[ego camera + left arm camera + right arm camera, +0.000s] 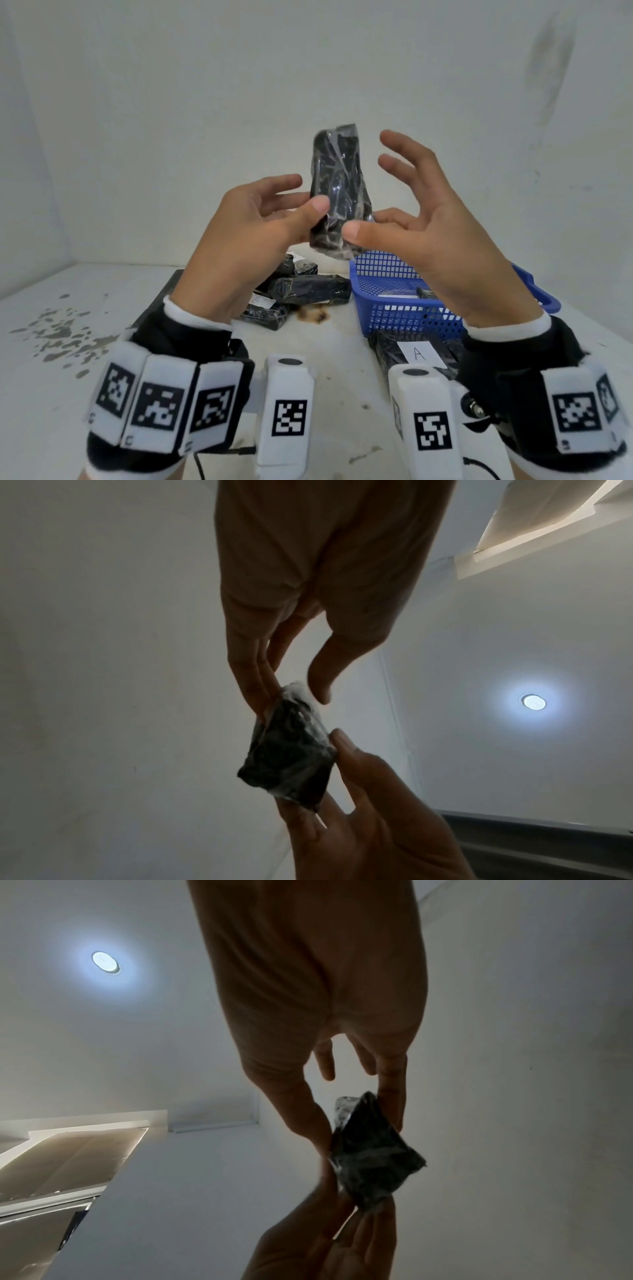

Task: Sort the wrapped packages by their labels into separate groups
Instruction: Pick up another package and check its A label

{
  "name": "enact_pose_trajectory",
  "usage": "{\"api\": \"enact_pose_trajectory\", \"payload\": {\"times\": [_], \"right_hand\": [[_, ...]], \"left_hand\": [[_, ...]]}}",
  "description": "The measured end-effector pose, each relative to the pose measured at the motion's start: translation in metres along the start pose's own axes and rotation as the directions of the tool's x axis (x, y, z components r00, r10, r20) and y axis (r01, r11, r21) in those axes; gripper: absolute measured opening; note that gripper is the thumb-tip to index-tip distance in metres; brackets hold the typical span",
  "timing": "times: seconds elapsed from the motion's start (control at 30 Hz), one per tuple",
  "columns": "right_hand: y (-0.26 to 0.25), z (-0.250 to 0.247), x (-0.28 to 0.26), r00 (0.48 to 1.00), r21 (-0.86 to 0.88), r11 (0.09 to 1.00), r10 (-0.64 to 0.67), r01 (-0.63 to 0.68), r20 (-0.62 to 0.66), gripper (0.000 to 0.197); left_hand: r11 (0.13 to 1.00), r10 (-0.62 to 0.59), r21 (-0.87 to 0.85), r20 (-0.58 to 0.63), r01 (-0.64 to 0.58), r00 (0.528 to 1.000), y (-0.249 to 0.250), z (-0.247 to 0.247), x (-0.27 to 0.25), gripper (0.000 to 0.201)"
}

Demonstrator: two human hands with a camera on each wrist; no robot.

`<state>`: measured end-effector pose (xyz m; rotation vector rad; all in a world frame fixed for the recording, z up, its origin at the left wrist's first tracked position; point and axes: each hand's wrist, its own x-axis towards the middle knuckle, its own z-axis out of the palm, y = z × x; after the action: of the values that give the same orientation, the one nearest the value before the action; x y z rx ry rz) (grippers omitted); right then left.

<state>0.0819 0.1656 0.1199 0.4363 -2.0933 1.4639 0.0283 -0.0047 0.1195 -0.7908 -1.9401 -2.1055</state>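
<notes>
A black package wrapped in clear film (337, 192) is held upright in the air, above the table, between both hands. My left hand (308, 202) pinches its left edge, thumb in front and fingers behind. My right hand (366, 226) pinches its lower right corner with thumb and index finger, the other fingers spread. No label shows on the side facing the head camera. The left wrist view shows the package (287, 753) with a white patch at its far end. In the right wrist view the package (373, 1158) sits between my thumb and a finger.
Several black packages (308, 289) lie piled on the white table (102, 342), one with a label marked B (262, 301). A blue mesh basket (387, 308) at the right holds a package (424, 293). A package labelled A (418, 354) lies before the basket.
</notes>
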Motion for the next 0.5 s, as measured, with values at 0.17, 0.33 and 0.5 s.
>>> {"api": "enact_pose_trajectory", "payload": {"times": [0.17,0.33,0.5], "right_hand": [[0.0034,0.0024,0.0030,0.997,-0.014,0.997,0.080,-0.080,-0.005,0.090],[0.0039,0.0038,0.0046,0.996,-0.058,0.995,0.083,-0.083,-0.013,0.072],[0.0045,0.0050,0.0053,0.996,-0.071,0.994,0.081,-0.083,-0.027,0.062]], "left_hand": [[1.000,0.007,0.004,0.048,-0.007,0.999,0.0007,-0.0006,-0.0011,0.030],[1.000,-0.001,0.025,0.094,-0.002,0.996,0.0035,0.0006,-0.0032,0.012],[0.996,0.038,0.074,0.073,-0.043,0.997,0.0005,0.0015,-0.0016,0.010]]}}
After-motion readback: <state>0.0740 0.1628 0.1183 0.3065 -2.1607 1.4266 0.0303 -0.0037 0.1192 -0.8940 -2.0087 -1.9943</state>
